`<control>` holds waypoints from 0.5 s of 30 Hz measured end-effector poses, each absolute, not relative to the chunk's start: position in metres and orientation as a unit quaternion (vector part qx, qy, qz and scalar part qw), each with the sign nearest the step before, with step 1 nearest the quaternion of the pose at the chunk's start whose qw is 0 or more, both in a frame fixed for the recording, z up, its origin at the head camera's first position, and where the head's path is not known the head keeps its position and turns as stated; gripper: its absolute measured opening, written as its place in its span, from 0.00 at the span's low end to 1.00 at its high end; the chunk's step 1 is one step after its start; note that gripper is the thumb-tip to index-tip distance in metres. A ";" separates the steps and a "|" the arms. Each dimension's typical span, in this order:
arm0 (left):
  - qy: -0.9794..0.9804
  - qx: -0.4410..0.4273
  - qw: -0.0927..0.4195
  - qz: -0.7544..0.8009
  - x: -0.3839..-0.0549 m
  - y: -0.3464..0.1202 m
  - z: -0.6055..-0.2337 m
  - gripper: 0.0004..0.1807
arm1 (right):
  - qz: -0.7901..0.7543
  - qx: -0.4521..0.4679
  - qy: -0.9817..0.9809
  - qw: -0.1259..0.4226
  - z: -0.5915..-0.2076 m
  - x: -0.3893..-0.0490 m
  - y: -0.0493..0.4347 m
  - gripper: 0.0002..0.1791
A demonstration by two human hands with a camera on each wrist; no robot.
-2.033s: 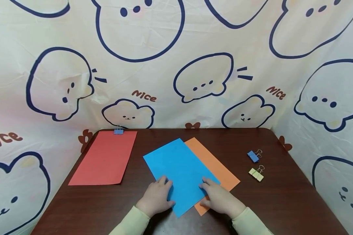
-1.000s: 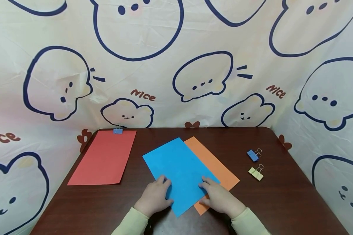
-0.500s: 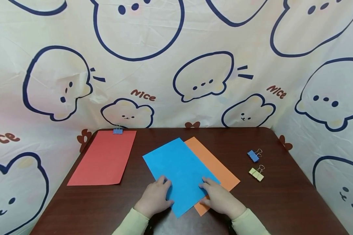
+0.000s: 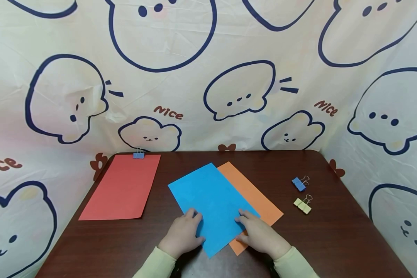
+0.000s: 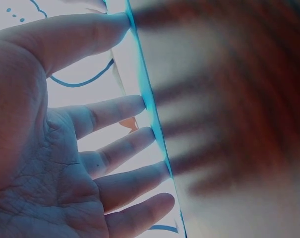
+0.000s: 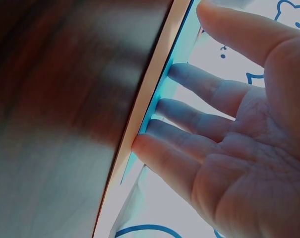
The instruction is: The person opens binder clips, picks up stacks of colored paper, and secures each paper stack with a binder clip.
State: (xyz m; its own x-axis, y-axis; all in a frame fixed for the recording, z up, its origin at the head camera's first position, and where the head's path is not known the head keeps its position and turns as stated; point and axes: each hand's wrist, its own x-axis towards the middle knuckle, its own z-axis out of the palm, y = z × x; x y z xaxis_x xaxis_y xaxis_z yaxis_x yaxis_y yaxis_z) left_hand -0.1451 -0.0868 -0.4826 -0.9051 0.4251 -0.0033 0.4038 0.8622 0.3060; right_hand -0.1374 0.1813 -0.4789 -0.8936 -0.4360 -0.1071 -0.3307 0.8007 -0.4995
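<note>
The smooth, rectangular bright-blue paper sheet could skid or twist over the flat orange paper sheet beneath it, as nothing clips the two and uneven fingertip pressure would shift them; a hard push might crease the thin paper. Both lie mid-desk, corners askew to the far edge of the glossy, dark-brown wood-grain desk. Left hand and right hand grasp nothing, their spread fingertips touching opposite edges of the blue sheet.
</note>
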 end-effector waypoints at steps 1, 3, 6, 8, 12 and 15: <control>0.964 0.215 0.036 0.151 -0.145 -0.087 -0.482 0.31 | -0.242 -0.204 0.942 0.109 -0.478 -0.137 0.181 0.32; 0.964 0.215 0.037 0.152 -0.145 -0.086 -0.482 0.31 | -0.244 -0.203 0.942 0.110 -0.478 -0.137 0.182 0.32; 0.964 0.215 0.037 0.153 -0.144 -0.086 -0.480 0.31 | -0.244 -0.203 0.942 0.109 -0.477 -0.137 0.182 0.32; 0.964 0.215 0.038 0.155 -0.144 -0.086 -0.479 0.31 | -0.243 -0.202 0.942 0.108 -0.477 -0.137 0.182 0.32; 0.963 0.214 0.038 0.158 -0.143 -0.086 -0.478 0.31 | -0.242 -0.202 0.943 0.107 -0.477 -0.138 0.182 0.32; 0.963 0.215 0.035 0.158 -0.142 -0.086 -0.478 0.30 | -0.241 -0.203 0.943 0.108 -0.478 -0.138 0.182 0.32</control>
